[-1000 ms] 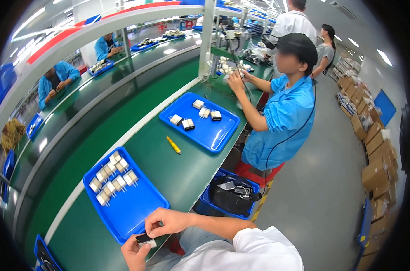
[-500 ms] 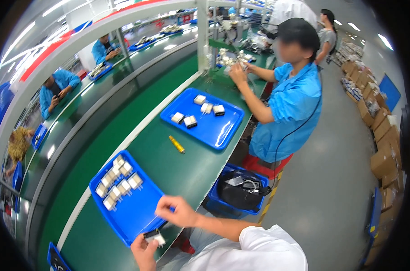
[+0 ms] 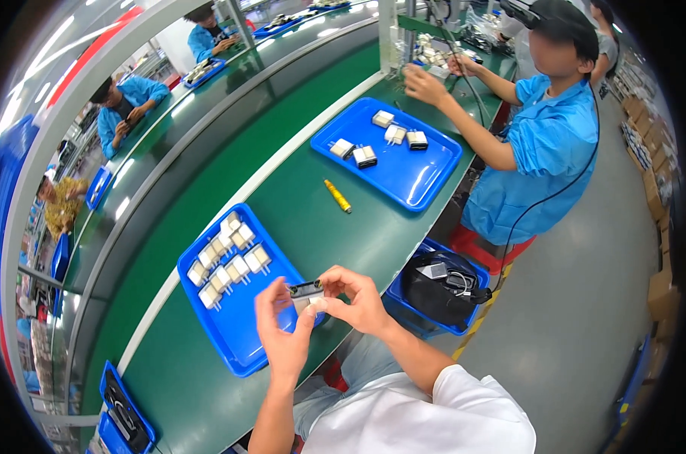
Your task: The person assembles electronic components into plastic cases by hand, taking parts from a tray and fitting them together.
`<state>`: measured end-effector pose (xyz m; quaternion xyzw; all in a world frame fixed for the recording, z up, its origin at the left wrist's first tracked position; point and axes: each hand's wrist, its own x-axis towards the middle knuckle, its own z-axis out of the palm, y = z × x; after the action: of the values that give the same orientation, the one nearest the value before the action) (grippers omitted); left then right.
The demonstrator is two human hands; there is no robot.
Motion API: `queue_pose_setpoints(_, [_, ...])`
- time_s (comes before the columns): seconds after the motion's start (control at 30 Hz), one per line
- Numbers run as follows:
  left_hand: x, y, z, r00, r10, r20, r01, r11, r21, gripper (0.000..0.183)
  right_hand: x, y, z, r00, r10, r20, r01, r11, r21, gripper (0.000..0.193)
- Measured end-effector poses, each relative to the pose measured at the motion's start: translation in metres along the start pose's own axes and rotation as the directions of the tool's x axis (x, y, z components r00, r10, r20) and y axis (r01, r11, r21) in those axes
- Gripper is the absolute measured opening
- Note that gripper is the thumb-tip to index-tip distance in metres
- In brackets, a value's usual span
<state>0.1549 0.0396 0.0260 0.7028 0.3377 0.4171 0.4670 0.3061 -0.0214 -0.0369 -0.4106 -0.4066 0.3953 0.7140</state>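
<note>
A white power adapter (image 3: 305, 296) with a black top part is held between my two hands, above the right edge of the nearer blue tray (image 3: 254, 344). My right hand (image 3: 356, 301) pinches it with thumb and index finger from the right. From the left, my left hand (image 3: 284, 329) curls its thumb and fingers around the same adapter. Inside that tray, toward its far left, several white adapters (image 3: 220, 278) lie in rows with their metal prongs showing.
A yellow pen-like tool (image 3: 337, 196) lies on the green bench (image 3: 290, 227). Past it, another blue tray (image 3: 415, 198) holds several adapters. A co-worker in blue (image 3: 540, 147) works at the right. A blue bin (image 3: 434, 321) with black items stands beside the bench.
My right hand has come to the adapter, which only my left hand held before. Both hands have risen with it, and the whole view has shifted. The co-worker's hands have moved apart.
</note>
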Motion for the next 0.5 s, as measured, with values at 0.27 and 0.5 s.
queue_pose_setpoints(0.27, [0.011, 0.017, 0.053, 0.932, 0.105, 0.346, -0.268, 0.842, 0.468, 0.073, 0.022, 0.041, -0.03, 0.912, -0.085, -0.402, 0.056, 0.995, -0.084, 0.025])
queue_pose_setpoints(0.5, [0.017, 0.017, 0.081, 0.895, -0.008, 0.447, -0.27, 0.788, 0.554, 0.083, 0.026, 0.042, -0.03, 0.854, -0.111, -0.509, 0.075, 0.993, -0.09, 0.022])
